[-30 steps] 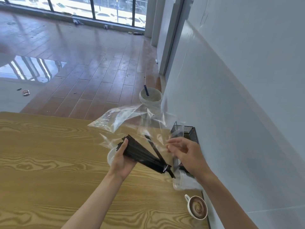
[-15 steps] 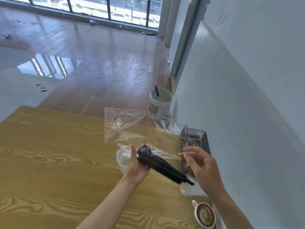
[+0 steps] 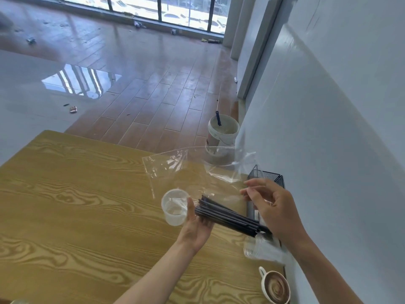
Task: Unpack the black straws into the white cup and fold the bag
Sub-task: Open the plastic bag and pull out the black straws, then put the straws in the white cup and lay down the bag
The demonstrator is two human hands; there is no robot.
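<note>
- Beside the white cup (image 3: 175, 206), on its right, my left hand (image 3: 198, 224) grips the bundle of black straws (image 3: 228, 216), slanting down to the right; a second ago part of it still sat inside the bag.
- Right of the cup, my right hand (image 3: 272, 210) pinches the near edge of the clear bag (image 3: 192, 172), which now hangs flat and looks empty, beyond the cup.
- Finding: the straws are free of the bag; judged next is standing them in the cup, then folding the bag.
- Cup stands upright on the desk (image 3: 76, 205), touching my left thumb; no straws in it yet.
- Further right of the cup: a black mesh holder (image 3: 271, 177), clear plastic cups lying on their side (image 3: 260, 249) and a latte cup (image 3: 275, 287).
- Beyond the cup, off the desk: a wood floor (image 3: 153, 84), a white bucket (image 3: 222, 133), a window wall.
</note>
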